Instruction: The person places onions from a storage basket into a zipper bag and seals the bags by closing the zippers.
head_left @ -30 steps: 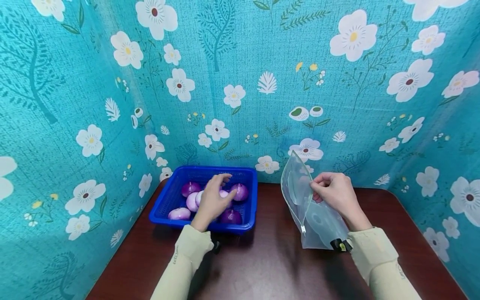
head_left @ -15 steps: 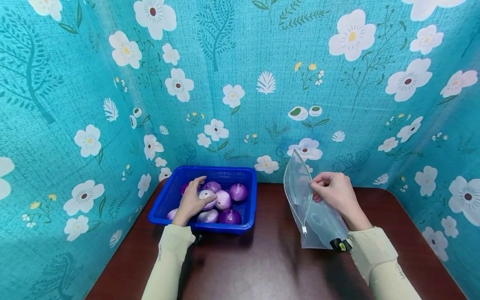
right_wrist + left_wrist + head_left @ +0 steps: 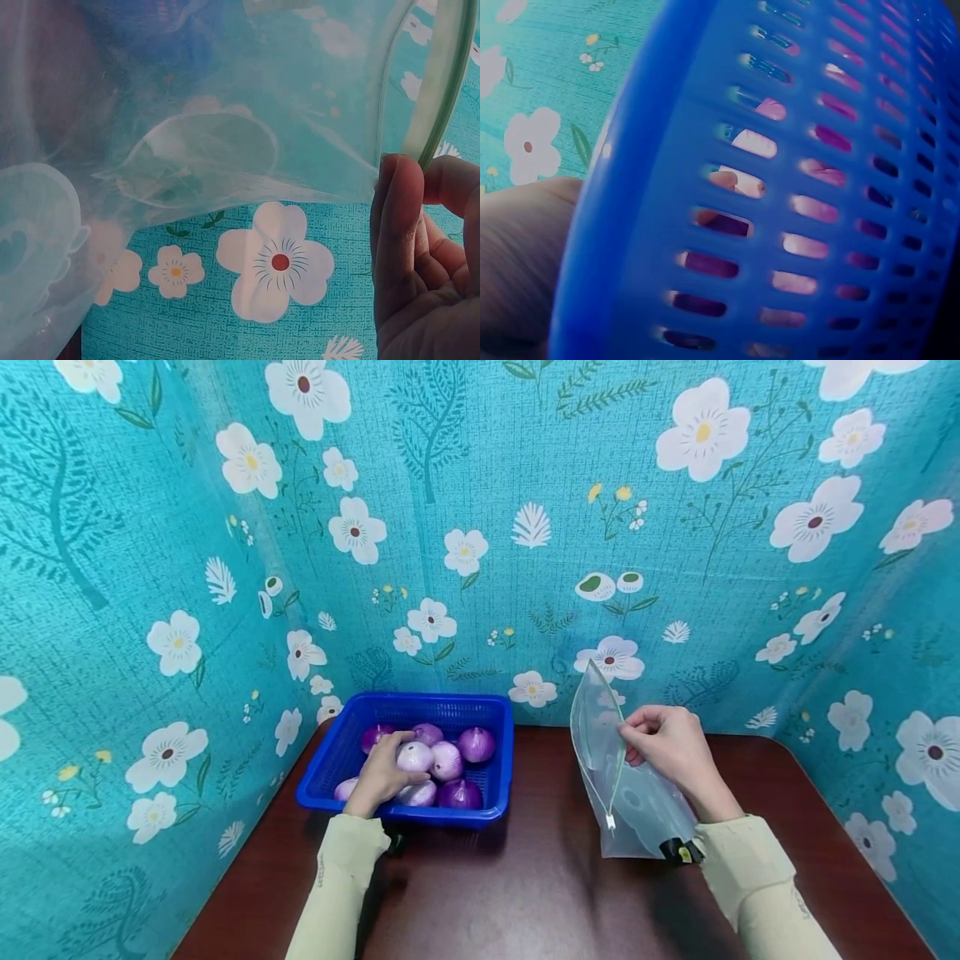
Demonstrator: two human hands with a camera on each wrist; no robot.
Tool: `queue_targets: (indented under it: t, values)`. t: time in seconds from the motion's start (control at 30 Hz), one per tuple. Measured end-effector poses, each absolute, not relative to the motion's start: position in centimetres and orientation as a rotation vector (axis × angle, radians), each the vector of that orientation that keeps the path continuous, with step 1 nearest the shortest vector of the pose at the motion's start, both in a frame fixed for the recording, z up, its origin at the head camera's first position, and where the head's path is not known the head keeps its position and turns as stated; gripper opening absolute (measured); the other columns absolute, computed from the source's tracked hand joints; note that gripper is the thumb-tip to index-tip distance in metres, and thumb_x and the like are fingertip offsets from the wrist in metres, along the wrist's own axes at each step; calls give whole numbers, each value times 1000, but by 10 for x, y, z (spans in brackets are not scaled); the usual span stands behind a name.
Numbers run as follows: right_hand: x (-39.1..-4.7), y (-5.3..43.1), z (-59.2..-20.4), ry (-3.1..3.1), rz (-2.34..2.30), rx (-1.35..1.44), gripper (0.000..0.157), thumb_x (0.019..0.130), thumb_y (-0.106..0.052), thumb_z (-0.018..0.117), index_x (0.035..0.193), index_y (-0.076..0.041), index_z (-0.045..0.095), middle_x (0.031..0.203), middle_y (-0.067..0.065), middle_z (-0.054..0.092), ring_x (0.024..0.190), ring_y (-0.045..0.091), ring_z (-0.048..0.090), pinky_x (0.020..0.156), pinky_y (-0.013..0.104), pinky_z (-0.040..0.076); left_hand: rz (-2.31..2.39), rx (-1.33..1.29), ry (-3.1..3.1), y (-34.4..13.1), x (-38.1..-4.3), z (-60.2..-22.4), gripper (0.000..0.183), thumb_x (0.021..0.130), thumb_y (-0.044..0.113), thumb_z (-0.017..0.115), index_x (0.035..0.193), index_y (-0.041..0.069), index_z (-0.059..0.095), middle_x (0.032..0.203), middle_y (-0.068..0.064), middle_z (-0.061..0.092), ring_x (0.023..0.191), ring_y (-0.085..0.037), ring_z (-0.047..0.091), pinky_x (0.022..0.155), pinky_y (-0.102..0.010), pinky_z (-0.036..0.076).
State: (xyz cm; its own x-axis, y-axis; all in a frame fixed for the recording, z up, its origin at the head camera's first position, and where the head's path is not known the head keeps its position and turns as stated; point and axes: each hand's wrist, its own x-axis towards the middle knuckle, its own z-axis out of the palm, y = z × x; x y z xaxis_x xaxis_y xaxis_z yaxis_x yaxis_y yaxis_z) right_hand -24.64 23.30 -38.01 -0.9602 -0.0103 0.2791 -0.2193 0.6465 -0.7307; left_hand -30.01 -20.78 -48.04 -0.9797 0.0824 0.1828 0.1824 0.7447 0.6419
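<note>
Blue basket (image 3: 457, 816) of onions (image 3: 476, 744), left grip (image 3: 384, 770) clasping pale onion (image 3: 416, 757), right grip (image 3: 667, 745) pinching translucent bag (image 3: 637, 806).

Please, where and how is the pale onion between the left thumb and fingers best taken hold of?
For the pale onion, probably the rounded middle, with the left hand coming from above and left, thumb near, fingers far. Its top is exposed, a neighbouring onion crowds its right, and the walls of the blue basket hinder a low approach.
</note>
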Motion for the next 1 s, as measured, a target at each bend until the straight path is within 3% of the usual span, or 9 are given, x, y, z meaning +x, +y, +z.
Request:
queue_targets:
  t: [0.57, 1.0]
  values:
    - [-246, 233, -382, -2626, 1197, 185, 18, 96, -16, 72, 85, -3, 75, 62, 5, 68, 53, 17, 69, 57, 26, 57, -1010, -186, -2787, -208, -297, -482, 70, 74, 22, 93, 133, 3, 63, 137, -21, 62, 129, -41, 55, 108, -60, 44]
    - [-246, 232, -381, -2633, 1207, 178, 16, 96, -15, 72, 87, -2, 75, 63, 6, 68, 55, 17, 68, 57, 26, 58, -1085, -397, -2617, -184, -291, -453, 67, 76, 24, 93, 134, 6, 64, 136, -15, 63, 127, -36, 58, 104, -54, 50]
